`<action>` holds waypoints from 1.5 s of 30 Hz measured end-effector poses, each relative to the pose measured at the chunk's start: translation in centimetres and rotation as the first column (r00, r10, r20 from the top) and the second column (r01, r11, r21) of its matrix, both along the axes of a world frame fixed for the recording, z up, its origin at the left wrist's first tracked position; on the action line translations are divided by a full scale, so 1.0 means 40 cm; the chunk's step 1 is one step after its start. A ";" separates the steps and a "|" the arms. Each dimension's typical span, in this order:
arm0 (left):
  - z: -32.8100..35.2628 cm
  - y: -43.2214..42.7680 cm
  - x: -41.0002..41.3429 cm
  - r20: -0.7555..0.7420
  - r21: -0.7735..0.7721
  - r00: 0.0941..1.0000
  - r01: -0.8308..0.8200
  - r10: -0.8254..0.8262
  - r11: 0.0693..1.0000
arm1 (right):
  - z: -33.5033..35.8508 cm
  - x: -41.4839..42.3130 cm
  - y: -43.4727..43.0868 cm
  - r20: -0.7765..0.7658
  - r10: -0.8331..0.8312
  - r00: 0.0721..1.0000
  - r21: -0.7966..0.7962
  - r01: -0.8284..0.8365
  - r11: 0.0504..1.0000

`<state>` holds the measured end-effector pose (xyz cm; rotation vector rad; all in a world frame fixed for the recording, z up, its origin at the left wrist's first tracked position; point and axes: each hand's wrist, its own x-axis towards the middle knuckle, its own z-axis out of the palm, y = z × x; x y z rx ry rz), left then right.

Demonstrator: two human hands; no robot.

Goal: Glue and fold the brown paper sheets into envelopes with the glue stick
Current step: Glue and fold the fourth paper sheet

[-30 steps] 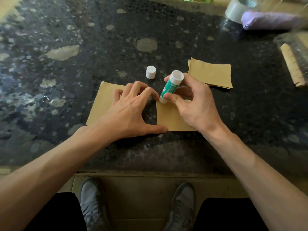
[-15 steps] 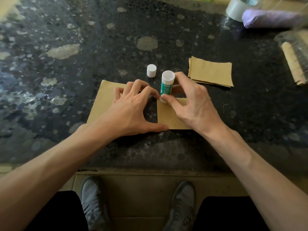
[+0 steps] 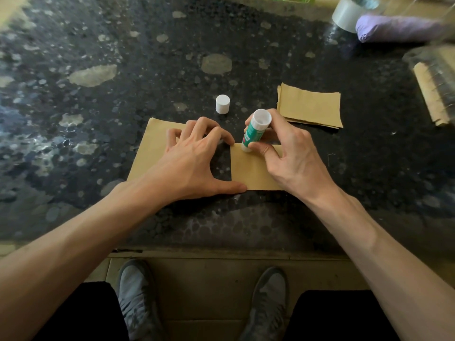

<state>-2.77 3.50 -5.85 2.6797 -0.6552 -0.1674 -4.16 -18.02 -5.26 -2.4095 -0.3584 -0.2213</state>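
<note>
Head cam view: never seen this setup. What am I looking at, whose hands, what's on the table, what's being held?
There is no robot here. A person wears one wide-angle camera on the head, looking forward and down, so you see their own forearms, lap and shoes.

The surface is a dark speckled table. The left hand is spread, fingertips and thumb pressing down a small brown paper sheet. The right hand holds a green and white glue stick, uncapped, its tip down at the sheet's far edge. Its white cap stands apart, farther back.

A larger brown sheet lies under the left hand. A stack of folded brown pieces sits to the right. At the far right are a tape roll, a purple bundle and something blurred I cannot identify.
</note>
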 end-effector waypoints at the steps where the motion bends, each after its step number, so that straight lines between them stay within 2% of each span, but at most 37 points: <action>1: 0.000 -0.001 0.001 -0.003 0.001 1.000 0.001 -0.001 1.000 | 0.001 0.001 -0.002 0.006 -0.007 1.000 -0.004 0.007 1.000; 8: 0.000 0.001 0.003 -0.001 0.008 1.000 0.003 -0.003 1.000 | 0.002 -0.003 -0.002 0.093 -0.091 0.991 -0.034 0.095 0.995; 18: -0.007 0.003 0.002 0.010 0.008 1.000 -0.006 0.006 1.000 | 0.007 -0.012 -0.029 -0.017 -0.089 0.996 -0.035 0.089 0.995; 38: -0.005 0.002 0.003 0.004 0.018 1.000 -0.005 0.004 1.000 | 0.006 -0.024 -0.053 0.096 -0.211 0.973 -0.075 0.218 0.973; 45: -0.003 0.003 0.003 -0.002 0.017 1.000 -0.005 0.005 1.000 | 0.021 -0.023 -0.072 0.001 -0.153 0.988 -0.072 0.152 0.986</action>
